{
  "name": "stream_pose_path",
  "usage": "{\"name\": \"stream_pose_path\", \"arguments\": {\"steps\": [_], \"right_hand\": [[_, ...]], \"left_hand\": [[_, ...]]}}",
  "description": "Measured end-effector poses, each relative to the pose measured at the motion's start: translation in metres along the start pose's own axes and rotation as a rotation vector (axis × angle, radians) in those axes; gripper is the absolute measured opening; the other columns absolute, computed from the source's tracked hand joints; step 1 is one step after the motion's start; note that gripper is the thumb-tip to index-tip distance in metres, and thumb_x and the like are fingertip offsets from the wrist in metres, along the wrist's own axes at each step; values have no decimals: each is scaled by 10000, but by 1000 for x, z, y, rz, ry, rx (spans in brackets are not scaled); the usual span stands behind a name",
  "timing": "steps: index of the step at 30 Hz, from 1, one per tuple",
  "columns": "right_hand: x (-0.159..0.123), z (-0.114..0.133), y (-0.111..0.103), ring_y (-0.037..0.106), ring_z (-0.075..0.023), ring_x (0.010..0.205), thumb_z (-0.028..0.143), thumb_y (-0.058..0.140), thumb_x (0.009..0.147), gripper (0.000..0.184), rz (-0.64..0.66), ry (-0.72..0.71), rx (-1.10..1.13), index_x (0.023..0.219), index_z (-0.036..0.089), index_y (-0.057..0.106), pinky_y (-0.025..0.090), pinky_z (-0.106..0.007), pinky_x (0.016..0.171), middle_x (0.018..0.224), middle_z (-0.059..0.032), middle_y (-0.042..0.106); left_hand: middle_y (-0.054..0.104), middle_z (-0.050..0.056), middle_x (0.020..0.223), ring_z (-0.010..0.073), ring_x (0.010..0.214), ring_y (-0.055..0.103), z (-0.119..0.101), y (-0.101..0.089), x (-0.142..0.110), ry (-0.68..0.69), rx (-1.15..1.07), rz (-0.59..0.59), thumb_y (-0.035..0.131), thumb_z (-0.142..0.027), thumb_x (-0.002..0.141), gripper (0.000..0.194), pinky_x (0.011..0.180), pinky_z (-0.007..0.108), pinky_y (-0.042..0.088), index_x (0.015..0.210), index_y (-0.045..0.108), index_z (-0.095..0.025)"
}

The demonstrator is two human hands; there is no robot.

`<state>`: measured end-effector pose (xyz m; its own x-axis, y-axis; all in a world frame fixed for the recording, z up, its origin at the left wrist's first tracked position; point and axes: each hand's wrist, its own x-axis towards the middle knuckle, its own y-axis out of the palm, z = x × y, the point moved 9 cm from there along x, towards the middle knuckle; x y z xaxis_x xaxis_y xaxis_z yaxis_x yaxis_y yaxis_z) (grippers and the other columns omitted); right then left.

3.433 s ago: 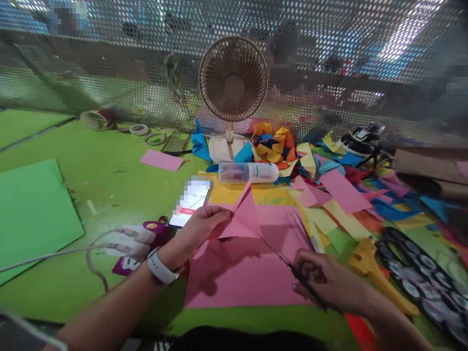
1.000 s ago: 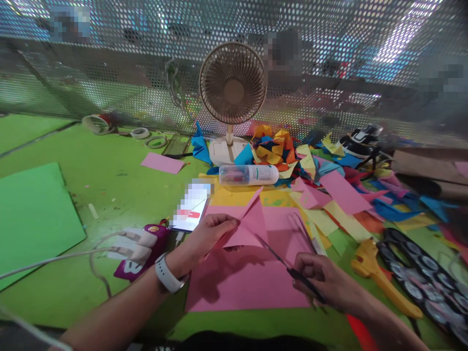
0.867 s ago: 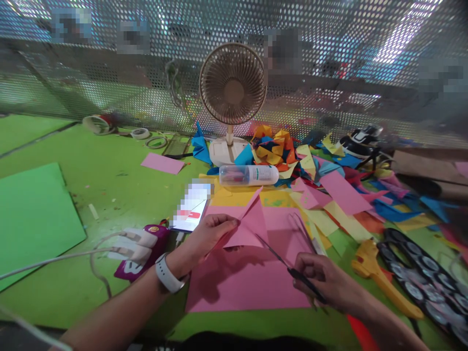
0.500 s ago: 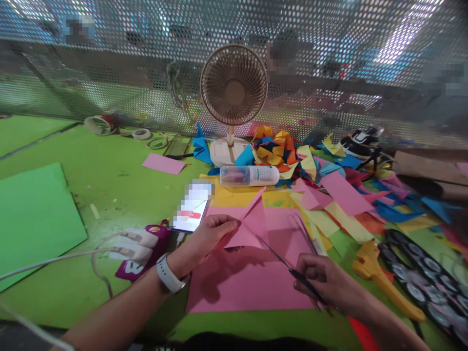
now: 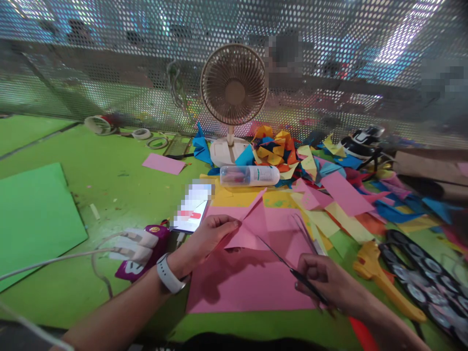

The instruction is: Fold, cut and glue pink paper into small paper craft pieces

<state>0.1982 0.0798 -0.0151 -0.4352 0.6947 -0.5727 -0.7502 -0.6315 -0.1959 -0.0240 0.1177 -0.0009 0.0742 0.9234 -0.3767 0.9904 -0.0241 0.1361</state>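
My left hand [image 5: 218, 234], with a white watch on its wrist, pinches the lower left part of a folded pink paper [image 5: 253, 234]. One corner of that paper points up and away from me. My right hand [image 5: 325, 278] closes round a slim pointed tool [image 5: 300, 278] with a dark handle; its exact kind is unclear. The thin tip reaches the lower edge of the folded paper, though contact is hard to judge. Beneath both hands lies a larger pink sheet [image 5: 252, 292]. A thin metal loop [image 5: 302, 226] shows just beyond my right hand; whether I hold it is unclear.
A lit phone [image 5: 192, 209] and a purple pouch [image 5: 157, 243] with cables lie left. Behind the paper are a clear bottle [image 5: 249, 176] and a fan [image 5: 234, 97]. Colourful paper scraps [image 5: 343, 192], a yellow tool [image 5: 387, 280] and a black tray [image 5: 424, 273] occupy the right.
Both hands stay almost in place. The folded paper and the tool shift only very slightly.
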Motion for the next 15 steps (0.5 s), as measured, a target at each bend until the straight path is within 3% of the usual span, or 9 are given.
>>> {"name": "stream_pose_path", "arguments": {"steps": [5, 15], "right_hand": [[0, 0, 1, 400, -36, 361, 492, 741, 596, 426, -3, 8, 1, 648, 184, 451, 264, -146, 351, 447, 82, 465], [3, -2, 2, 380, -32, 355, 535, 745, 566, 469, -12, -17, 32, 634, 187, 438, 245, -144, 339, 442, 87, 443]], "left_hand": [[649, 37, 724, 153, 702, 567, 1, 5, -2, -11, 1, 16, 686, -358, 675, 219, 627, 254, 417, 741, 684, -149], [639, 46, 694, 152, 662, 563, 3, 8, -1, -9, 57, 45, 682, -415, 671, 281, 538, 231, 389, 750, 676, -145]]}}
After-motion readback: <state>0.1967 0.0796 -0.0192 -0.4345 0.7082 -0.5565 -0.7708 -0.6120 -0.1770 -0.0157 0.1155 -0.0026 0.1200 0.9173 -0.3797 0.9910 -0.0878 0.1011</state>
